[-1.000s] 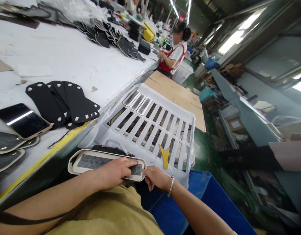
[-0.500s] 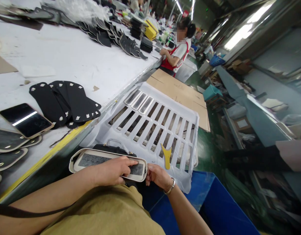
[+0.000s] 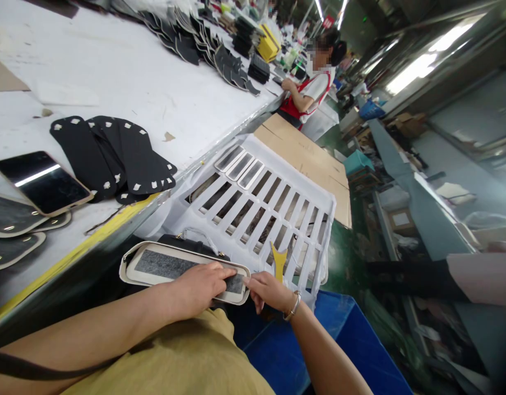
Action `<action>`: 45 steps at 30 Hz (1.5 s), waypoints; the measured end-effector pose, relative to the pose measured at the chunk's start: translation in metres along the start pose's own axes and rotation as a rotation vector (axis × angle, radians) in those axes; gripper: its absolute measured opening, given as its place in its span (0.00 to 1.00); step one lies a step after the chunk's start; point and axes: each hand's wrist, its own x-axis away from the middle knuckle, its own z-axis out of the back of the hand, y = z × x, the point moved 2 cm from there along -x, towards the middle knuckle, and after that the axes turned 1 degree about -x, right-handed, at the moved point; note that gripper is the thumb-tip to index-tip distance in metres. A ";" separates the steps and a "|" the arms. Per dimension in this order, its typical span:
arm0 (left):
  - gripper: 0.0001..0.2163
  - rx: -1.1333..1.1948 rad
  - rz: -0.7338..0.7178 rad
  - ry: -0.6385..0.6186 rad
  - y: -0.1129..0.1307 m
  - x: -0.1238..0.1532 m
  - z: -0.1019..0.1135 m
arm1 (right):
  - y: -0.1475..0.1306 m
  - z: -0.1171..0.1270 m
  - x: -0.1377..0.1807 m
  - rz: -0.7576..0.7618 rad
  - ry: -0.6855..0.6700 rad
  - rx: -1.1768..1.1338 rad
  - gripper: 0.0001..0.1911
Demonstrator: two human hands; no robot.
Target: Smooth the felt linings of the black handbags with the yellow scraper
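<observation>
A long cream oval panel (image 3: 162,266) with a grey felt inset lies across my lap. My left hand (image 3: 201,285) presses flat on its right part, fingers over the grey inset. At the panel's right end my right hand (image 3: 269,291) curls its fingers around the rim, a bracelet on the wrist. Just behind the panel sits a black bag (image 3: 187,245) with a pale handle. A small yellow tool (image 3: 278,262) hangs on the white crate (image 3: 257,197) past my right hand.
On the white worktable (image 3: 113,71) to the left lie black cut pieces (image 3: 113,159), a phone (image 3: 43,184) and more cream-rimmed panels (image 3: 10,249). A blue bin (image 3: 339,340) is below right. Cardboard (image 3: 306,159) lies beyond the crate, where another person (image 3: 310,90) works.
My right hand shifted slightly at the panel's right end, its fingers moving along the rim. My left hand stayed pressed on the panel. The view tilted a little.
</observation>
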 end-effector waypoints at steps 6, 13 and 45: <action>0.09 -0.025 0.011 -0.024 0.002 0.000 0.004 | -0.013 0.002 0.000 0.019 -0.058 0.326 0.21; 0.09 0.006 -0.022 0.000 -0.004 0.000 0.001 | -0.013 -0.001 0.008 0.088 -0.118 0.360 0.17; 0.06 0.001 -0.033 -0.059 -0.002 -0.001 0.011 | 0.031 -0.014 -0.005 0.123 -0.112 -0.516 0.27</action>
